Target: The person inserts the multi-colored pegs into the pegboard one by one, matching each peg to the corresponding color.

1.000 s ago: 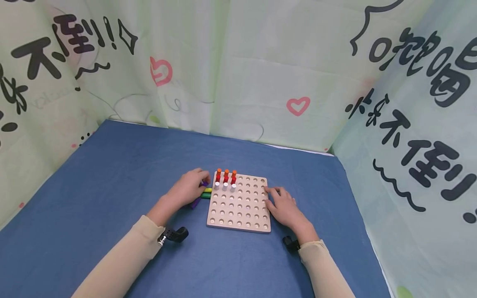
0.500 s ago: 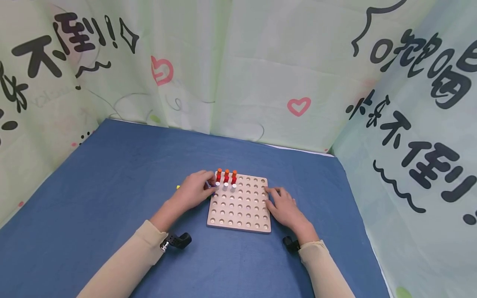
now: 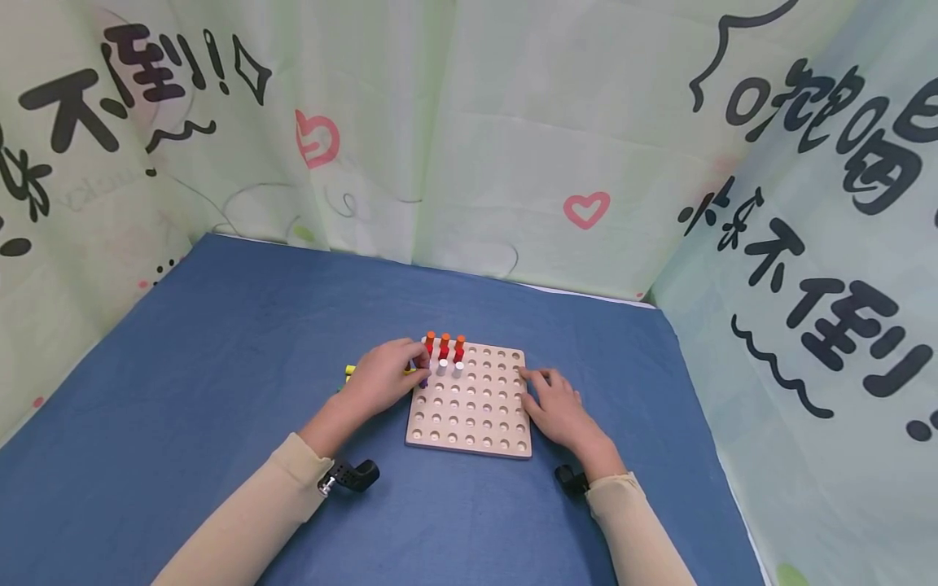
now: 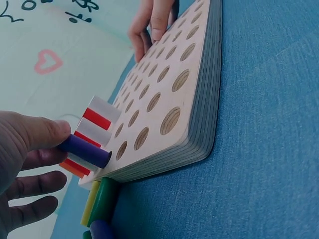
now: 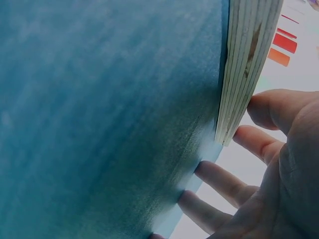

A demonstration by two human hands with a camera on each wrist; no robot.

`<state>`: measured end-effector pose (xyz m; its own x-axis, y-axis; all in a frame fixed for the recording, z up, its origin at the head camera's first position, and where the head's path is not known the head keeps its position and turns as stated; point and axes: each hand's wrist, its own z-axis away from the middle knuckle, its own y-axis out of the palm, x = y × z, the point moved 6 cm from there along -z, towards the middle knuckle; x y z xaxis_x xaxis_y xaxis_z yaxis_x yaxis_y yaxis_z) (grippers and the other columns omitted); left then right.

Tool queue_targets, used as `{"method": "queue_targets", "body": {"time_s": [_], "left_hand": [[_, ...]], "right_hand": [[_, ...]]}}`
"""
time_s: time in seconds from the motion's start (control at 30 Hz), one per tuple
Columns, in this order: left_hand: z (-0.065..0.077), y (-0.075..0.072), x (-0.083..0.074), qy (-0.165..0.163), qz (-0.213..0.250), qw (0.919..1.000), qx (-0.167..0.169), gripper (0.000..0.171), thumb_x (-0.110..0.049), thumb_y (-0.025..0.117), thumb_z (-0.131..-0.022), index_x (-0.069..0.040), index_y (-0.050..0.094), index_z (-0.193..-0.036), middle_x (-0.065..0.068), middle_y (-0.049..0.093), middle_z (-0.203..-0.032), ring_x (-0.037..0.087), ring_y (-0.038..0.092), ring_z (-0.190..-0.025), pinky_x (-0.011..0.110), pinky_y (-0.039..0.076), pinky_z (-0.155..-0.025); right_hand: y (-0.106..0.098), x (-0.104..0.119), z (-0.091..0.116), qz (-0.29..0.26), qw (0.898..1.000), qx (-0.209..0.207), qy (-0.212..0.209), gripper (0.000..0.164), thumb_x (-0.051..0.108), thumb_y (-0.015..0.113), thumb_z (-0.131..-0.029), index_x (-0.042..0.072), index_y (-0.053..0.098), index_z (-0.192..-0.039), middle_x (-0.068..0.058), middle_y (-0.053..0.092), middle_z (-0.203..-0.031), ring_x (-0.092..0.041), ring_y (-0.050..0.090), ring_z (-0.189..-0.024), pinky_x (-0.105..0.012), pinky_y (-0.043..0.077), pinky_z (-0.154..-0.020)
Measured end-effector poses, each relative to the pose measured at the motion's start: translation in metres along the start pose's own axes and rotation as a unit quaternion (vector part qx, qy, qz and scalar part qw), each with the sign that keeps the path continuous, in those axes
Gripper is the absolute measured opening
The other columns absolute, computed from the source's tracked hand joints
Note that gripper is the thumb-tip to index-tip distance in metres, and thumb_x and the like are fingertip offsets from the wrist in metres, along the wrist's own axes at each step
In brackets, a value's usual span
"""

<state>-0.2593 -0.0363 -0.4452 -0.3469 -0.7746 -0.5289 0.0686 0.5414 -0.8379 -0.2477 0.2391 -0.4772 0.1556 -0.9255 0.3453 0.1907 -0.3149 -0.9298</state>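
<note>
My left hand pinches a purple peg between thumb and index finger; its other fingers are spread. The peg's lower end meets the wooden pegboard near its left edge, just in front of the white pegs; whether it sits in a hole cannot be told. Behind stand red pegs and orange pegs in rows of 3. My right hand rests at the board's right edge, thumb and index finger touching it, the other fingers spread.
Beside the board's left edge lie a yellow peg, a green peg and another purple peg, partly hidden by my left hand in the head view. A blue cloth covers the table. Printed curtains hang behind and at the sides.
My left hand has moved right from the loose pegs to the board's left edge, bringing the purple peg upright in front of the white ones. The right hand stays in place.
</note>
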Motion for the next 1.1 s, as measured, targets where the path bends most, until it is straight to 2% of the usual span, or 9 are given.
{"method": "queue_targets", "body": {"time_s": [0.53, 0.7, 0.93, 1.1], "left_hand": [[0.0026, 0.0025, -0.0013, 0.017, 0.020, 0.9997, -0.004, 0.011, -0.020, 0.079, -0.093, -0.018, 0.068, -0.096, -0.003, 0.065, -0.091, 0.016, 0.055, -0.083, 0.034, 0.049, -0.076], [0.0027, 0.0061, 0.0015, 0.022, 0.005, 0.9997, 0.005, 0.010, -0.020, 0.079, -0.093, -0.018, 0.069, -0.093, -0.004, 0.065, -0.087, 0.016, 0.054, -0.083, 0.034, 0.047, -0.076], [0.0024, 0.0053, 0.0052, 0.026, -0.008, 0.9996, 0.005, 0.008, -0.021, 0.079, -0.093, -0.020, 0.071, -0.091, -0.002, 0.067, -0.102, 0.018, 0.056, -0.091, 0.037, 0.050, -0.084], [0.0019, -0.0021, 0.0066, 0.019, 0.003, 0.9998, -0.001, 0.005, -0.019, 0.076, -0.095, -0.016, 0.072, -0.096, 0.001, 0.068, -0.104, 0.020, 0.059, -0.094, 0.040, 0.052, -0.086]], "right_hand": [[0.0008, 0.0007, 0.0005, 0.002, 1.000, 0.004, 0.001, 0.051, 0.031, 0.047, -0.110, 0.016, 0.041, -0.158, -0.024, 0.040, -0.153, -0.048, 0.038, -0.143, -0.070, 0.028, -0.113], [0.0007, 0.0004, 0.0010, 0.001, 1.000, 0.007, 0.001, 0.051, 0.031, 0.047, -0.110, 0.016, 0.041, -0.158, -0.025, 0.040, -0.154, -0.049, 0.037, -0.144, -0.071, 0.027, -0.113], [0.0009, 0.0002, 0.0006, 0.004, 1.000, 0.006, 0.002, 0.051, 0.031, 0.047, -0.110, 0.016, 0.041, -0.158, -0.024, 0.040, -0.154, -0.048, 0.037, -0.144, -0.071, 0.027, -0.113], [-0.0002, 0.0002, 0.0008, 0.001, 1.000, 0.002, -0.001, 0.051, 0.031, 0.047, -0.110, 0.015, 0.042, -0.158, -0.025, 0.041, -0.153, -0.048, 0.038, -0.143, -0.071, 0.028, -0.113]]}}
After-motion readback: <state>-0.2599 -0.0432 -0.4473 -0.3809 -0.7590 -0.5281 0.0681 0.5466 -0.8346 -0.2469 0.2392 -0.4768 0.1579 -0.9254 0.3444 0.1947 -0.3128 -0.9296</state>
